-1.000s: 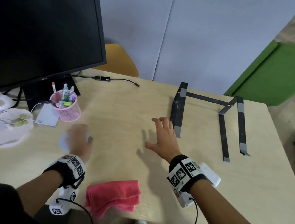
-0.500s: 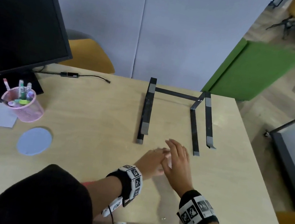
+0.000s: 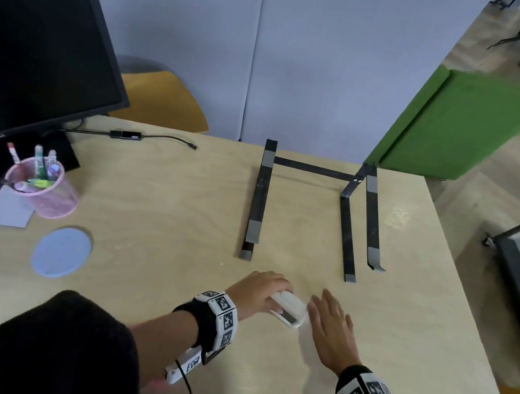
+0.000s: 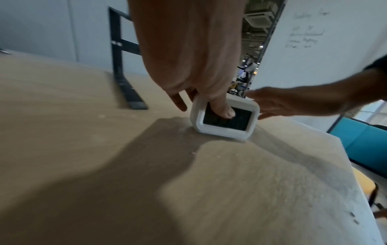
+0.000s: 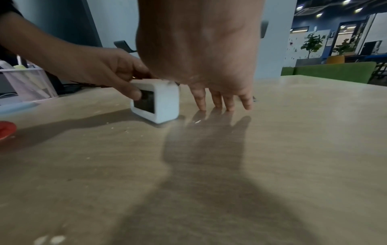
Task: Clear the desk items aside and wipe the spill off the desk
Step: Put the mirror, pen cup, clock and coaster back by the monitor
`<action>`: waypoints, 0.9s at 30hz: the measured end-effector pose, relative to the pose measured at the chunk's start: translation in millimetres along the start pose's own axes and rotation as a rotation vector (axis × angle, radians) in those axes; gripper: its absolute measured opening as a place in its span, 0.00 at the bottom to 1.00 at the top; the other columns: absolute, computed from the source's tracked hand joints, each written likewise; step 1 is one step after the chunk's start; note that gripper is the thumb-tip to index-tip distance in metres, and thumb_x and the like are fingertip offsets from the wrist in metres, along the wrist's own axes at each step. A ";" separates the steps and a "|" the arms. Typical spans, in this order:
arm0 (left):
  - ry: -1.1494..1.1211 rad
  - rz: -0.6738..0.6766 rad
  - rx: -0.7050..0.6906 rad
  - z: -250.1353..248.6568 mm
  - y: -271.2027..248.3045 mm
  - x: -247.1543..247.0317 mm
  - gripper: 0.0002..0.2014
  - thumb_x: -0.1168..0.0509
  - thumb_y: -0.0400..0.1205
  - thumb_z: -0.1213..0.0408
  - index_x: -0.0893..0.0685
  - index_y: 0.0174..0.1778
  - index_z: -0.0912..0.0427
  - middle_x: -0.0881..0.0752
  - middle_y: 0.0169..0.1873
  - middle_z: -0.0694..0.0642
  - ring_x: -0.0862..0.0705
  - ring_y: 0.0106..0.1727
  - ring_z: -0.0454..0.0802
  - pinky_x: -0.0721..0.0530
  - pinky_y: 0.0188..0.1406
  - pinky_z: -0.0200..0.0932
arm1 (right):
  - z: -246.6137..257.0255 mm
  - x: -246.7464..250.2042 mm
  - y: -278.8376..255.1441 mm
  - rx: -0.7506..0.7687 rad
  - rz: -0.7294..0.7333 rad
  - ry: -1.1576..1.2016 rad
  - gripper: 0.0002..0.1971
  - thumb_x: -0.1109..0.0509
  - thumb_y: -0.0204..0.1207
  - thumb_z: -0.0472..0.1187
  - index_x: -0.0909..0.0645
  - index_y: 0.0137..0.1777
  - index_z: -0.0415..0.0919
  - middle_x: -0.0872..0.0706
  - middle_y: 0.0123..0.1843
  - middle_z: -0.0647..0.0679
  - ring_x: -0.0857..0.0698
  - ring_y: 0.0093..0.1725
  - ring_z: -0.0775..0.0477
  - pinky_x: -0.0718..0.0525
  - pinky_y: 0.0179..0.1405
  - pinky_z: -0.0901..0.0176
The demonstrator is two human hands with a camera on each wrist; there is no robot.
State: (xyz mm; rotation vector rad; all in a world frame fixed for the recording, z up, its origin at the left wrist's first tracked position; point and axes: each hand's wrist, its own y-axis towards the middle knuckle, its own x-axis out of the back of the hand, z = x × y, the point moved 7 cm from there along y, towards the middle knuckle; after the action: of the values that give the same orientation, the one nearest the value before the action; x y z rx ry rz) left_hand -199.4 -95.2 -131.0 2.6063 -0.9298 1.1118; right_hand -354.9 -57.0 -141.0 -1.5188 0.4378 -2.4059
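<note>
A: Left hand [image 3: 257, 292] on a small white clock [image 3: 289, 310], thumb across its dark face and the other fingers [image 4: 180, 102] curled behind. Why grip it so?

B: Judged from the pinch, the clock is about to be carried off the area to be wiped. It stands on the tabletop [image 3: 161, 214] near the front edge, its lower edge touching the wood.

A: And the right hand [image 3: 330, 331]?

B: Just beside the clock, on its right. Its fingers [image 5: 217, 101] are straight and slightly spread, tips at the surface, holding nothing; probably steadying or giving way to the left.

A: Where is room to set things?

B: Left side already carries a pink pen cup [image 3: 45, 186], a blue coaster [image 3: 62, 252] and a monitor [image 3: 37, 36]. A black laptop stand [image 3: 312, 206] occupies the rear right. Bare wood lies between the coaster and the stand, and along the right edge, which drops to the floor. Pale crumbs [image 5: 125, 131] and a faint smear [image 3: 395, 217] mark the spill. The wiping cloth is barely visible.
</note>
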 end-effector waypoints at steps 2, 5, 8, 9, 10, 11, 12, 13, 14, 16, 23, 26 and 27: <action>-0.054 0.032 0.036 16.4 -16.5 18.4 0.17 0.30 0.76 0.66 0.18 0.61 0.60 0.17 0.54 0.55 0.21 0.55 0.50 0.26 0.55 0.45 | 5.1 -2.3 2.2 -0.017 -0.025 -0.022 0.31 0.59 0.80 0.62 0.35 0.76 0.47 0.43 0.83 0.46 0.42 0.82 0.45 0.45 0.79 0.41; -0.097 0.041 0.103 48.2 -45.0 51.6 0.15 0.30 0.75 0.67 0.17 0.58 0.62 0.16 0.52 0.56 0.21 0.52 0.50 0.25 0.54 0.44 | 14.6 -4.5 4.9 -0.035 -0.057 -0.081 0.23 0.52 0.85 0.53 0.35 0.75 0.45 0.41 0.82 0.42 0.41 0.80 0.41 0.39 0.76 0.40; -0.136 -0.041 0.211 87.3 -72.9 94.1 0.15 0.30 0.72 0.63 0.17 0.54 0.62 0.18 0.47 0.54 0.20 0.49 0.51 0.24 0.49 0.45 | 22.3 -5.7 6.0 -0.049 -0.091 -0.168 0.30 0.61 0.80 0.59 0.35 0.73 0.44 0.37 0.78 0.39 0.35 0.75 0.38 0.31 0.70 0.39; -0.145 -0.099 0.241 100.7 -81.2 110.2 0.16 0.31 0.71 0.60 0.17 0.53 0.62 0.18 0.46 0.53 0.19 0.48 0.51 0.25 0.48 0.45 | 25.3 -5.5 6.6 -0.052 -0.109 -0.183 0.34 0.65 0.77 0.61 0.34 0.73 0.43 0.36 0.76 0.38 0.33 0.74 0.37 0.29 0.68 0.39; -0.141 -0.162 0.273 114.0 -89.5 126.8 0.17 0.32 0.71 0.59 0.17 0.53 0.62 0.18 0.46 0.52 0.19 0.48 0.52 0.25 0.47 0.44 | 27.3 -6.1 7.6 -0.059 -0.125 -0.187 0.38 0.67 0.74 0.62 0.33 0.72 0.42 0.34 0.75 0.37 0.32 0.73 0.36 0.28 0.67 0.38; -0.122 -0.229 0.308 127.3 -97.1 142.6 0.18 0.33 0.70 0.58 0.18 0.53 0.61 0.19 0.46 0.52 0.19 0.48 0.52 0.24 0.47 0.43 | 28.5 -7.8 8.1 -0.073 -0.127 -0.180 0.42 0.70 0.71 0.64 0.33 0.73 0.41 0.34 0.75 0.36 0.32 0.73 0.34 0.29 0.67 0.36; -0.093 -0.296 0.350 142.5 -105.9 158.5 0.18 0.34 0.70 0.58 0.18 0.54 0.61 0.19 0.47 0.52 0.19 0.49 0.52 0.24 0.48 0.42 | 30.5 -10.5 9.5 -0.084 -0.132 -0.180 0.45 0.71 0.70 0.67 0.33 0.74 0.40 0.33 0.75 0.35 0.33 0.74 0.33 0.30 0.68 0.34; -0.065 -0.363 0.394 156.0 -113.2 172.2 0.19 0.35 0.70 0.59 0.19 0.55 0.61 0.19 0.49 0.52 0.19 0.50 0.53 0.25 0.48 0.42 | 29.9 -12.2 10.2 -0.091 -0.139 -0.197 0.47 0.74 0.70 0.69 0.33 0.74 0.39 0.32 0.75 0.35 0.33 0.74 0.31 0.30 0.68 0.32; -0.045 -0.427 0.439 169.0 -119.6 184.4 0.18 0.35 0.70 0.61 0.19 0.56 0.62 0.18 0.50 0.54 0.20 0.51 0.54 0.26 0.48 0.42 | 27.2 -13.9 11.2 -0.088 -0.154 -0.226 0.51 0.78 0.69 0.71 0.32 0.73 0.39 0.31 0.74 0.34 0.32 0.73 0.30 0.28 0.66 0.31; -0.016 -0.534 0.532 197.3 -134.4 205.1 0.16 0.32 0.73 0.67 0.19 0.57 0.65 0.18 0.52 0.59 0.21 0.53 0.56 0.28 0.50 0.42 | 30.9 -17.5 12.1 -0.095 -0.120 -0.288 0.48 0.78 0.70 0.70 0.32 0.71 0.41 0.32 0.74 0.34 0.32 0.73 0.30 0.26 0.63 0.32; 0.011 -0.621 0.697 258.1 -162.5 226.9 0.17 0.31 0.74 0.77 0.21 0.59 0.69 0.18 0.55 0.67 0.21 0.59 0.65 0.26 0.58 0.51 | 33.9 -20.3 18.5 -0.181 -0.125 -0.259 0.24 0.46 0.82 0.55 0.33 0.71 0.41 0.33 0.74 0.36 0.32 0.72 0.32 0.27 0.64 0.37; 0.035 -0.622 0.690 261.7 -165.6 224.4 0.17 0.33 0.75 0.77 0.21 0.60 0.67 0.18 0.55 0.66 0.22 0.59 0.65 0.25 0.59 0.53 | 33.2 -27.6 21.6 -0.172 -0.099 -0.344 0.27 0.51 0.81 0.58 0.29 0.69 0.38 0.29 0.71 0.32 0.28 0.68 0.28 0.23 0.58 0.32; 0.068 -0.622 0.686 259.7 -166.1 224.2 0.18 0.33 0.74 0.77 0.21 0.61 0.67 0.19 0.56 0.66 0.22 0.60 0.65 0.26 0.61 0.53 | 33.5 -29.4 21.9 -0.169 -0.065 -0.367 0.31 0.55 0.79 0.60 0.27 0.67 0.37 0.26 0.68 0.31 0.25 0.65 0.26 0.20 0.53 0.31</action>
State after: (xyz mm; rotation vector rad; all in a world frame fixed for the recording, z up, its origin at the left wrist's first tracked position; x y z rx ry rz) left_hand 174.6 -167.5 -144.1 2.9672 0.3653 1.4723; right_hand -310.9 -69.9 -160.2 -2.0243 0.5261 -2.1096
